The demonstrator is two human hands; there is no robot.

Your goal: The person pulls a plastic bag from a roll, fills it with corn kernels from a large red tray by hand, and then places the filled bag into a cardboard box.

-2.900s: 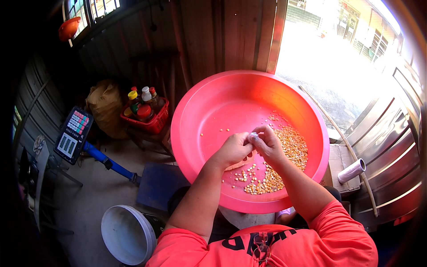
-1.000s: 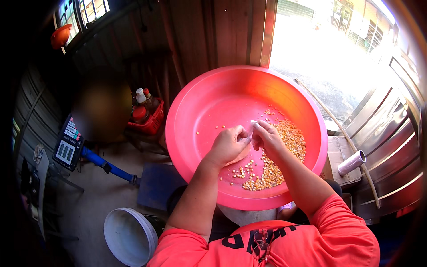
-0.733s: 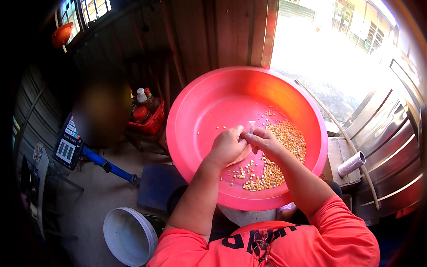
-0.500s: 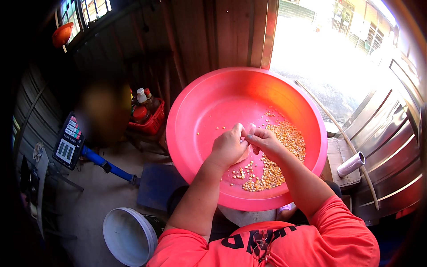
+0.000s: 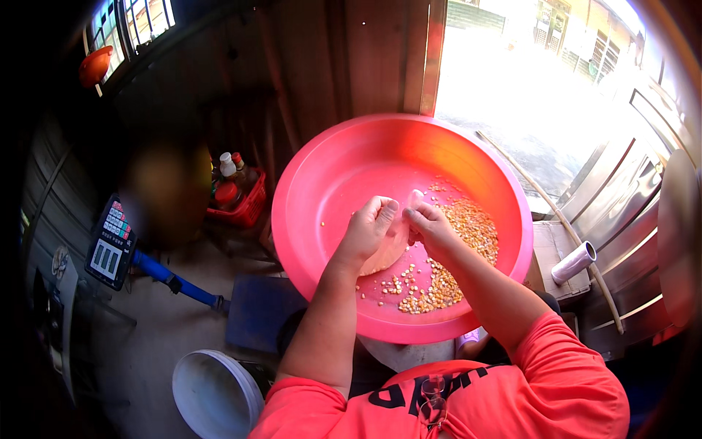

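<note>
Both hands are raised over a big round red plastic basin, fingers close together. My left hand pinches a clear, thin plastic bag between thumb and fingers. On its other side, my right hand grips the bag near its upper edge. The bag hangs down between and below my left hand; its contents, if any, are hard to make out. Yellow corn kernels lie in a heap along the basin's right side, and a few are scattered toward the front.
At the lower left stands a white bucket. A platform scale has a blue base and a keypad display. A red basket holds bottles and jars. On the right are a plastic film roll, cardboard and a long stick.
My hands have moved slightly apart, and the bag shows more stretched between them. The view has shifted a little.
</note>
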